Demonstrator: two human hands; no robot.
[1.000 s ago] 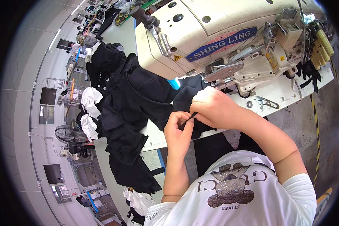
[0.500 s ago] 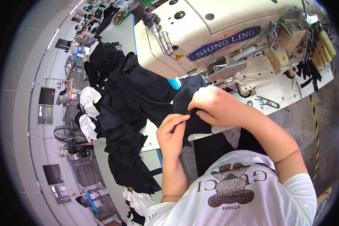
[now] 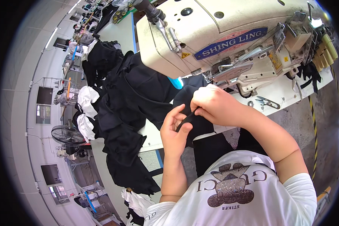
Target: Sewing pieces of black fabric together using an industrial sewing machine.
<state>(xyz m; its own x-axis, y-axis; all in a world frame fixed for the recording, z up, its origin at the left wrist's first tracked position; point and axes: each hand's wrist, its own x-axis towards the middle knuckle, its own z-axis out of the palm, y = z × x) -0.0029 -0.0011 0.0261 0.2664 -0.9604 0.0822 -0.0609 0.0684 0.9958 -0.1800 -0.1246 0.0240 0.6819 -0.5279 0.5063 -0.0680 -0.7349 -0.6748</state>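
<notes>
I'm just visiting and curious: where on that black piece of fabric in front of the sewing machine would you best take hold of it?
Probably at its near edge, from the person's side. There the black fabric forms a narrow folded strip standing free of the table; left hand and right hand already pinch it.

Black fabric (image 3: 139, 98) piling by a cream machine (image 3: 214, 34) that's showing a blue-and-red badge (image 3: 229, 39), white shirt (image 3: 233, 196) sporting a glittery dark print, yellow-black floor stripes (image 3: 313, 113)
</notes>
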